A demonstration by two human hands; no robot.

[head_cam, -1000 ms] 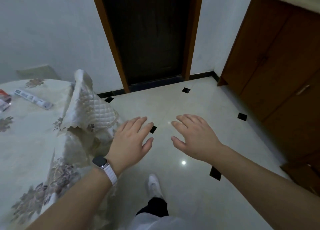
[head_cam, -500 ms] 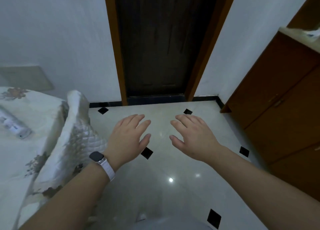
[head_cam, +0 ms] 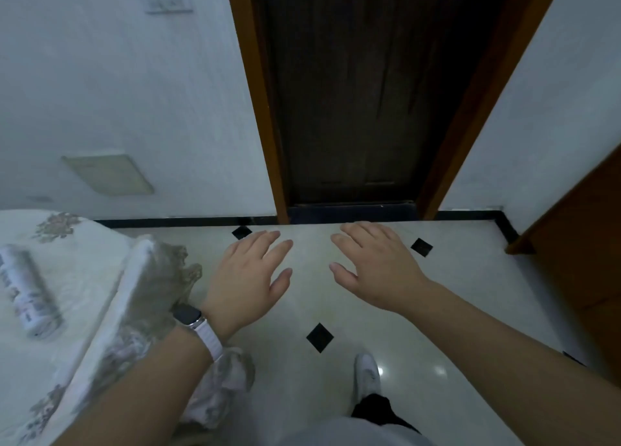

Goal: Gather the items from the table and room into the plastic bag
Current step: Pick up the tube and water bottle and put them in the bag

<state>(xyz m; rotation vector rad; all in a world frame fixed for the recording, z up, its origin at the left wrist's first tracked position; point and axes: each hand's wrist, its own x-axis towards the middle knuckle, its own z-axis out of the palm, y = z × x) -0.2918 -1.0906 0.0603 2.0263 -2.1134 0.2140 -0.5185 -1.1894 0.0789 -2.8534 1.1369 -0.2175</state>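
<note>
Both forearms are bare, with no sleeves in view. The left wrist carries a smartwatch with a dark rounded-square face and silvery case (head_cam: pixel 189 314) on a white textured band (head_cam: pixel 210 340). The right wrist is bare. Lower down show a white sneaker (head_cam: pixel 367 375), a dark trouser cuff or sock (head_cam: pixel 376 410), too dim to tell which, and pale grey clothing (head_cam: pixel 353 434).

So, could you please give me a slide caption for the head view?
Both empty hands, left hand and right hand, held open above the floor facing a dark door.

left hand (head_cam: pixel 250 274) and right hand (head_cam: pixel 376 265) hover empty, palms down, over tiled floor (head_cam: pixel 470 311) before a dark door (head_cam: pixel 346 92).
</note>
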